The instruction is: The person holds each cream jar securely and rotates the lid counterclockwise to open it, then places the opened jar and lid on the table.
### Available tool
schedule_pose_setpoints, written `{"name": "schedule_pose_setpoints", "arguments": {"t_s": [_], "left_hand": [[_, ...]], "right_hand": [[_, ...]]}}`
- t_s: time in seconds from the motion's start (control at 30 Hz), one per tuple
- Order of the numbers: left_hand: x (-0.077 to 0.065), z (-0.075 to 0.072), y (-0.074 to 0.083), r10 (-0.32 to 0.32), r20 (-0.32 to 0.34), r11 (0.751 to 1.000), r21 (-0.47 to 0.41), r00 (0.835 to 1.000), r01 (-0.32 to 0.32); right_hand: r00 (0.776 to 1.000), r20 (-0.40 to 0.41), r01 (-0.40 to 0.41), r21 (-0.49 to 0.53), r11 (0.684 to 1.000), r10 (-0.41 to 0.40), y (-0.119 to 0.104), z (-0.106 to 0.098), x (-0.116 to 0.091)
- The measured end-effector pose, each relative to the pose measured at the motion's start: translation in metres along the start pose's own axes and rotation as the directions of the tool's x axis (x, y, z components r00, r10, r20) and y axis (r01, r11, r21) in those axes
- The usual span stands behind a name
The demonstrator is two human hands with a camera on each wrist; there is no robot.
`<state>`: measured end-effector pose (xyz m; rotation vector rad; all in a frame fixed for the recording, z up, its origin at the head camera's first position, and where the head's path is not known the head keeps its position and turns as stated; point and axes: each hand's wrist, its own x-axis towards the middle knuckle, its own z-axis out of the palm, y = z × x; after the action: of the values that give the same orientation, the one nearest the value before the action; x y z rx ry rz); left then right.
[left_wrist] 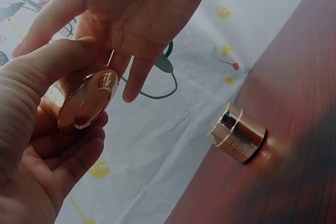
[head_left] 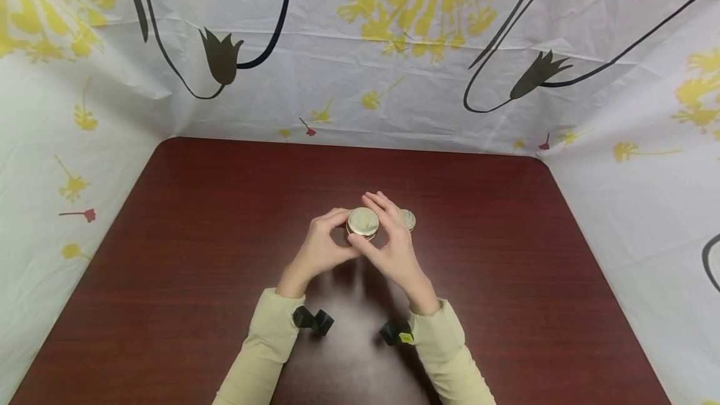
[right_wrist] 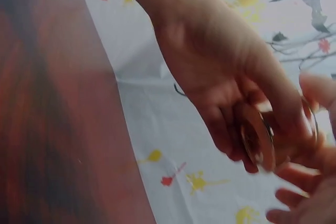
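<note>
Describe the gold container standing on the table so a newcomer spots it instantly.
On the dark red-brown table, find the right hand. Just to its right in the head view stands the gold container, partly hidden by that hand. Unlike the round gold piece held up between right hand and left hand, it sits on the table.

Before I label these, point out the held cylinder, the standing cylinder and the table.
Held cylinder (head_left: 363,221), head view: top face.
Standing cylinder (left_wrist: 243,137), left wrist view: side.
Table (head_left: 506,267), head view: bare surface.

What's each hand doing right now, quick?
Left hand: holding the round gold container, thumb and fingers curved around it.
Right hand: holding that same container from the other side.
</note>
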<state>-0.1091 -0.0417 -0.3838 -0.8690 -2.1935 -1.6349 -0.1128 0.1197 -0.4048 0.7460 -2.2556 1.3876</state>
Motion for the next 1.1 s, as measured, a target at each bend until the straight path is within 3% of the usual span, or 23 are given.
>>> {"name": "schedule_pose_setpoints", "arguments": {"t_s": [0.2, 0.37, 0.47, 0.57, 0.73, 0.83, 0.97, 1.1], "left_hand": [[0.0, -0.001, 0.0, -0.012, 0.056, 1.0, -0.021, 0.998, 0.013], [0.0, 0.0, -0.001, -0.018, 0.045, 1.0, -0.022, 0.999, 0.019], [0.0, 0.001, 0.0, -0.031, 0.0, 1.0, -0.007, 1.0, 0.031], [0.0, 0.001, 0.0, -0.042, -0.056, 0.999, 0.015, 0.998, 0.043], [0.001, 0.002, 0.001, -0.039, -0.112, 0.999, 0.024, 0.993, 0.042], [0.002, 0.003, 0.001, -0.028, -0.131, 0.999, 0.017, 0.991, 0.03], [0.001, 0.004, 0.0, -0.025, -0.132, 0.999, 0.021, 0.991, 0.028], [-0.004, 0.008, -0.025, -0.032, -0.113, 0.999, 0.014, 0.993, 0.034]], "right_hand": [[0.978, 0.196, 0.054, 0.123, 0.991, -0.078, 0.009, -0.012, 0.007], [0.973, 0.22, 0.038, 0.15, 0.988, -0.071, 0.011, -0.012, 0.007], [0.99, 0.143, -0.01, 0.113, 0.994, -0.007, 0.009, -0.008, 0.003], [0.998, 0.001, -0.067, 0.059, 0.996, 0.067, 0.005, -0.001, -0.003], [0.976, -0.202, -0.081, 0.009, 0.997, 0.082, -0.013, 0.008, -0.005], [0.962, -0.266, -0.066, -0.002, 0.998, 0.064, -0.027, 0.012, -0.004], [0.947, -0.316, -0.057, 0.023, 0.998, 0.061, -0.019, 0.019, -0.007], [0.945, -0.324, -0.045, 0.004, 0.999, 0.044, -0.013, 0.02, -0.006]]}}
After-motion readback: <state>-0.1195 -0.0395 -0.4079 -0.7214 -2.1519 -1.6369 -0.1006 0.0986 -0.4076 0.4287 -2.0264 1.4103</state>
